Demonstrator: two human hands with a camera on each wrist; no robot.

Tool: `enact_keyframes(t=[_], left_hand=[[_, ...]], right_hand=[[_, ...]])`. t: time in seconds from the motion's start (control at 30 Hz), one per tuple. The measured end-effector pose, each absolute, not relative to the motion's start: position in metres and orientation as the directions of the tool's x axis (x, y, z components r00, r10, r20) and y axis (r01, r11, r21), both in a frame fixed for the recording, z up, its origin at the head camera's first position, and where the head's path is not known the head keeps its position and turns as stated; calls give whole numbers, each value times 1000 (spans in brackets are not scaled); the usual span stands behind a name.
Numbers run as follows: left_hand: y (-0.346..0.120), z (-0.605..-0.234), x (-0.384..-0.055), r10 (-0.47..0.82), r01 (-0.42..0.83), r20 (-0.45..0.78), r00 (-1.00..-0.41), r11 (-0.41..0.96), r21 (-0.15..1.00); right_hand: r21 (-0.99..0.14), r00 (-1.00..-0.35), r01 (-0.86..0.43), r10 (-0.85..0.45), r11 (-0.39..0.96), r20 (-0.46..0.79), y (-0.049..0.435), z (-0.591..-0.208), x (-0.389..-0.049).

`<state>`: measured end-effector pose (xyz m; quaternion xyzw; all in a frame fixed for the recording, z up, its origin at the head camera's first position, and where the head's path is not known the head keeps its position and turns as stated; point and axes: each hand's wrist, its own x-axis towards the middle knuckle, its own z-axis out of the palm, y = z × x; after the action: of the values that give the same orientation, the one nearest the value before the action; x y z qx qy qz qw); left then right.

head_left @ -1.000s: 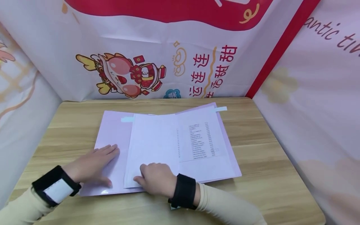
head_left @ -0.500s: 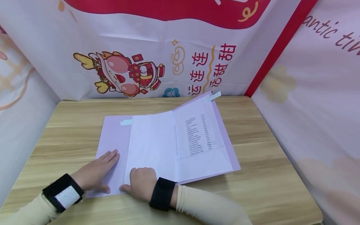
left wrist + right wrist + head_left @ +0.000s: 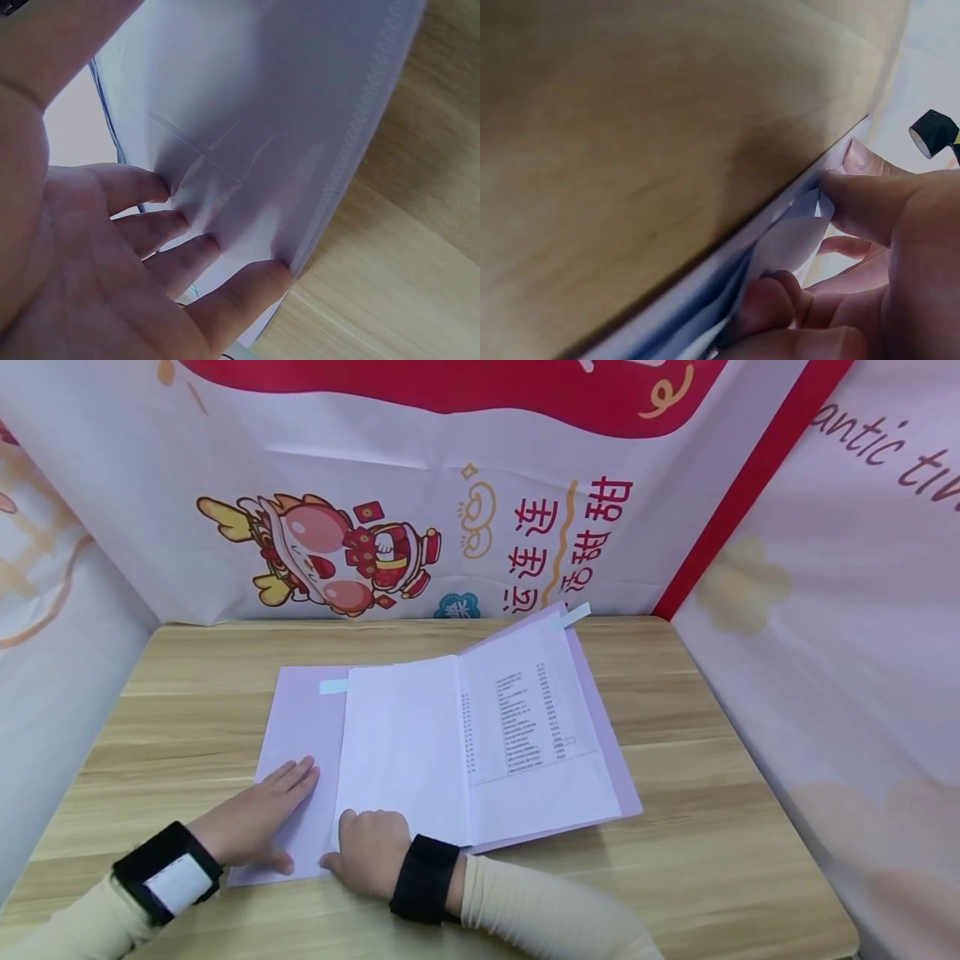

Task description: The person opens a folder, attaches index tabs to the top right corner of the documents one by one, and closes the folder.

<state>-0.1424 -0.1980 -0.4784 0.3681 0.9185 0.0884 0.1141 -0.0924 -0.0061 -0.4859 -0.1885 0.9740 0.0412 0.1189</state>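
A lilac folder (image 3: 303, 710) lies open on the wooden table, its right half angled up from the surface. My left hand (image 3: 258, 818) rests flat with spread fingers on the inside of the left cover; in the left wrist view its fingertips (image 3: 255, 285) press on that cover near its edge. My right hand (image 3: 371, 852) pinches the lower left corner of a blank white page (image 3: 408, 743), and the right wrist view shows its thumb (image 3: 866, 202) and curled fingers at the page edges (image 3: 787, 240). A printed list fills part of the right page (image 3: 536, 727).
Light blue tabs stick out at the upper left (image 3: 333, 687) and at the upper right corner (image 3: 576, 616) of the pages. The wooden table (image 3: 697, 827) extends around the folder. A printed cloth (image 3: 420, 435) hangs behind the table's far edge, with more cloth on both sides.
My right hand has slid left with the page corner, toward my left hand. The folder's right half has tilted up and turned. The left hand stays on the cover, slightly shifted.
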Motion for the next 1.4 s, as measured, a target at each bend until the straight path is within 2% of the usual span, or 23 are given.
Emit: enact_keyframes(t=[0.63,0.87,1.17,1.4], left_hand=[[-198,-479,-144,686,631,-158,-710,719,291],[-199,-480,-144,675,621,-169,-718,731,283],[-200,-479,-144,683,635,-157,-713,725,266],[-200,-481,-142,688,638,-166,-706,720,272]], right_hand=[[-102,-865,-355,-368,929,-342,2,-472,-106],[-175,-851,-353,-393,919,-347,18,-450,-108],[-387,-854,-386,-483,837,-192,63,-398,-104],[-462,-884,-375,-461,804,-85,115,-366,-93]])
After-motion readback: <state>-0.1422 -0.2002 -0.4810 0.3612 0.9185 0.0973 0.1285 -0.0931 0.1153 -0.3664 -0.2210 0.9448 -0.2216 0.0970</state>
